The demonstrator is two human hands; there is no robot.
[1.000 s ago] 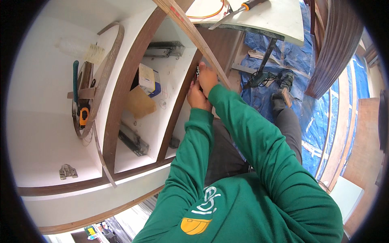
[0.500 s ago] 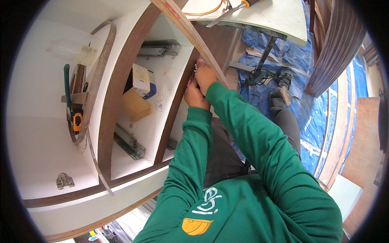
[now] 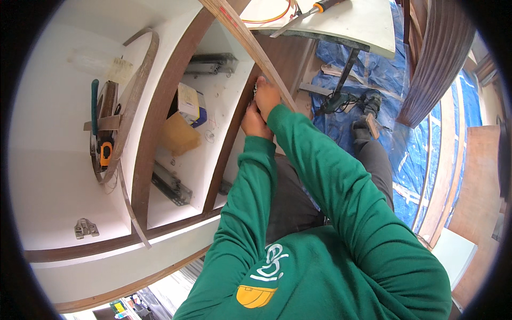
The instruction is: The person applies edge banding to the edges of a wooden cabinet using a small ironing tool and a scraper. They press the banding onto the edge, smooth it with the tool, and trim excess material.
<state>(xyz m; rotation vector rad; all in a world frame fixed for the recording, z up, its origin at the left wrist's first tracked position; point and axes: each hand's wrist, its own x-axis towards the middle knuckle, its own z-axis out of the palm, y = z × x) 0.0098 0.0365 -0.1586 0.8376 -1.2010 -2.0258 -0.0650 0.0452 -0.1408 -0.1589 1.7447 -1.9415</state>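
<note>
My right hand [image 3: 268, 97] is closed around a small dark thing with pale marks; most of it is hidden by the fingers. Just below, my left hand [image 3: 254, 120] is closed too, pressed against the right one and touching the brown edge of the cabinet upright [image 3: 236, 128]. What the left fingers hold cannot be made out. A long wooden strip [image 3: 250, 45] slants past the right hand. Inside the white cabinet, left of the hands, are a cardboard box [image 3: 188, 102], a tan block [image 3: 180, 134] and metal drawer slides [image 3: 172, 184].
A belt with tools [image 3: 109, 122] and a metal hinge [image 3: 86, 228] are in the left compartment. A chisel [image 3: 301, 20] lies on the pale worktop [image 3: 352, 24]. Corded power tool [image 3: 335, 102] and wood scraps rest on the blue sheet [image 3: 384, 74]. Wooden boards [image 3: 482, 181] stand right.
Both hands stay together at the cabinet edge, the right one turning slightly over the dark thing. The whole view has shifted a little.
</note>
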